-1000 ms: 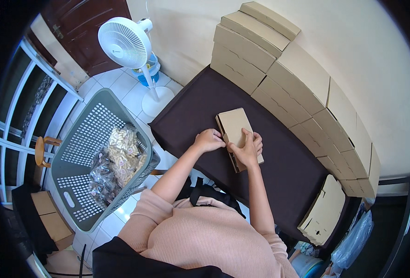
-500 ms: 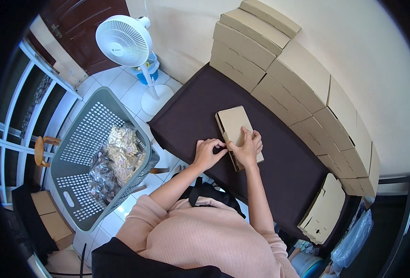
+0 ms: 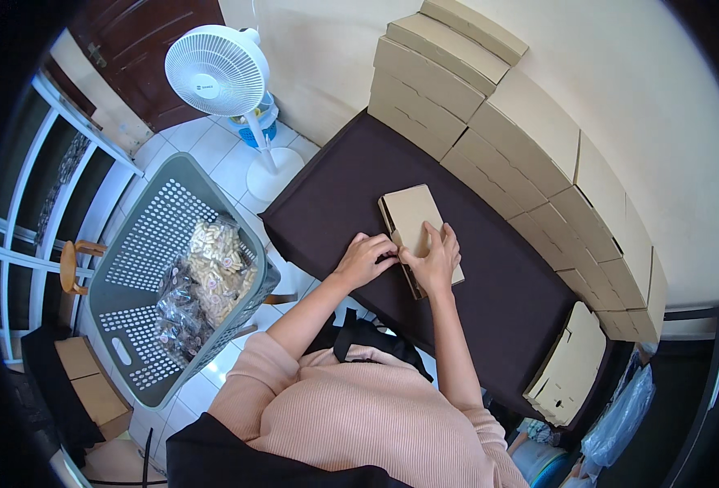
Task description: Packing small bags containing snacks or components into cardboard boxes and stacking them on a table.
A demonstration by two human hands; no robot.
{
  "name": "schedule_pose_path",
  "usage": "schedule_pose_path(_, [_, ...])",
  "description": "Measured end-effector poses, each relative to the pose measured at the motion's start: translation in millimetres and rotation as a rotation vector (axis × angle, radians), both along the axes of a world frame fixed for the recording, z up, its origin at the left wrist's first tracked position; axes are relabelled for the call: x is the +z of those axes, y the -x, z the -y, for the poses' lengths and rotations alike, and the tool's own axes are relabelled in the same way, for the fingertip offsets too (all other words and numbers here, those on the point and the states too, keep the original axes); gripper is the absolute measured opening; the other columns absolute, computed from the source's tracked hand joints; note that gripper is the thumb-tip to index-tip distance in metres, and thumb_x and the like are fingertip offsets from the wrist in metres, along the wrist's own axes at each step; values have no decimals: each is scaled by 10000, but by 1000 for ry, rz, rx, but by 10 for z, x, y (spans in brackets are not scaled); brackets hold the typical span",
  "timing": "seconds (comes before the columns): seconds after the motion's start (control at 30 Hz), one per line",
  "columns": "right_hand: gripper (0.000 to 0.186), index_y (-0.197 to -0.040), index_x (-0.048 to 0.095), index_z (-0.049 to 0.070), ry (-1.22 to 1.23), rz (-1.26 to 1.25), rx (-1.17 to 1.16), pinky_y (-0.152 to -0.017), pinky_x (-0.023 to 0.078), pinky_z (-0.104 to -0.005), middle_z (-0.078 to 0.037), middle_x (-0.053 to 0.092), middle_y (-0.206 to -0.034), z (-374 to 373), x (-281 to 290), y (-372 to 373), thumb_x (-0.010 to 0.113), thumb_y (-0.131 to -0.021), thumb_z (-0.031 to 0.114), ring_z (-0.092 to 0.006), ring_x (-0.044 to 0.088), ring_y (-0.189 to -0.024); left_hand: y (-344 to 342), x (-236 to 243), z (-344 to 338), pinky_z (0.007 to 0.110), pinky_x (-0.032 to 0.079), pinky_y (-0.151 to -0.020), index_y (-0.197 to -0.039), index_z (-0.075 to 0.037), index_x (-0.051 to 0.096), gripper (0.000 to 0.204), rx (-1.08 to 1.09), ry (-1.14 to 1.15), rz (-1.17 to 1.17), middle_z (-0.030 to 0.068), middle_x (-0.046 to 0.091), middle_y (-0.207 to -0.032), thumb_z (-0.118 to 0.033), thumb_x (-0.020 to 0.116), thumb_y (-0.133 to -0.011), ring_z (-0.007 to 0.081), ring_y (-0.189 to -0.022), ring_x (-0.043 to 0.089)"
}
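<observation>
Partly under right hand (image 3: 434, 264), cardboard box (image 3: 408, 209).

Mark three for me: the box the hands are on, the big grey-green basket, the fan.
Cardboard box (image 3: 411, 224): head view, on its top face.
Basket (image 3: 154, 233): head view, on its perforated inner wall.
Fan (image 3: 217, 69): head view, on its front grille.

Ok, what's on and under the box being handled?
On the cardboard box: the right hand. Dark tabletop shows around it; what's directly beneath is covered, any contents hidden.
</observation>
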State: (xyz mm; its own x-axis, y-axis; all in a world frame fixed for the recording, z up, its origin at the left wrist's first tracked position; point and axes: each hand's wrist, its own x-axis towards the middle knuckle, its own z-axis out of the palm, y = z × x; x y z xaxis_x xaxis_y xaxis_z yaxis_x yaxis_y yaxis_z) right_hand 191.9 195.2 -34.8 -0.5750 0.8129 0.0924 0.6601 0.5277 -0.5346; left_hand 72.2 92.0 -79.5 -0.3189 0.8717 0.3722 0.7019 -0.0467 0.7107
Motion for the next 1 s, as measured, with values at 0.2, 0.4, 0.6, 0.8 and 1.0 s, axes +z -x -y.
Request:
schedule_pose_path(0.2, [669, -1206, 530, 90, -60, 2, 17, -981, 246, -516, -224, 337, -1328, 10, -61, -25, 724, -620, 348, -374, 312, -1232, -16, 14, 8, 302, 371, -678, -825, -82, 601, 154, 11, 16, -32, 18, 595, -798, -161, 690, -727, 182, -740, 575])
schedule_pose_path(0.4, [656, -1202, 535, 90, -80, -2, 37, -955, 270, -522, -206, 356, -1324, 11, -45, -36, 712, -636, 369, -358, 334, -1221, -22, 23, 29, 298, 396, -654, -817, -81, 609, 138, 21, 25, 24, 19, 607, -814, -153, 688, -729, 184, -755, 587])
schedule_pose_path(0.6, [654, -1205, 532, 90, -84, -2, 47, -951, 275, -514, -212, 354, -1324, -3, -67, -48, 701, -646, 384, -357, 337, -1218, -123, -5, 191, 304, 425, -708, -918, -84, 641, 178, 7, -90, -111, 21, 625, -862, -135, 666, -749, 173, -803, 604])
schedule_pose_path(0.8, [659, -1215, 522, 84, -82, 0, 68, -954, 273, -517, -216, 351, -1326, -10, -45, -56, 694, -660, 396, -358, 332, -1223, -113, -7, 223, 312, 404, -724, -1008, -107, 614, 239, 16, -48, -263, 24, 586, -908, -120, 623, -770, 173, -855, 566])
schedule_pose_path(1.0, [670, -1224, 515, 83, -70, 35, 59, -962, 273, -513, -209, 350, -1329, 0, -11, -52, 692, -662, 402, -362, 333, -1220, -75, 1, 206, 313, 393, -729, -1031, -130, 587, 244, -12, 3, -354, 25, 548, -934, -152, 608, -788, 163, -882, 544])
